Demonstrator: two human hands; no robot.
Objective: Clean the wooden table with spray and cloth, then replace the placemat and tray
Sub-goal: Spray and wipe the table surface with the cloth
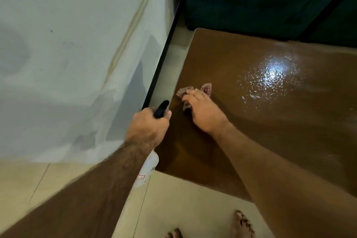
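The left hand (148, 125) grips the spray (147, 168) beside the table's (280, 121) left edge; the right hand (202, 110) presses the cloth (186, 91) (checked, bunched) flat on the tabletop near that edge.

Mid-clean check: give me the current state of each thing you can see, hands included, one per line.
Brown wooden table: bare, wet spray droplets glinting on its far part.
Red-and-white checked cloth: crumpled, pressed on the table near its left edge.
White plastic spray bottle with black nozzle: held off the table's edge, nozzle pointing forward.
Left hand: gripping the bottle's neck.
Right hand: palm down on the cloth.
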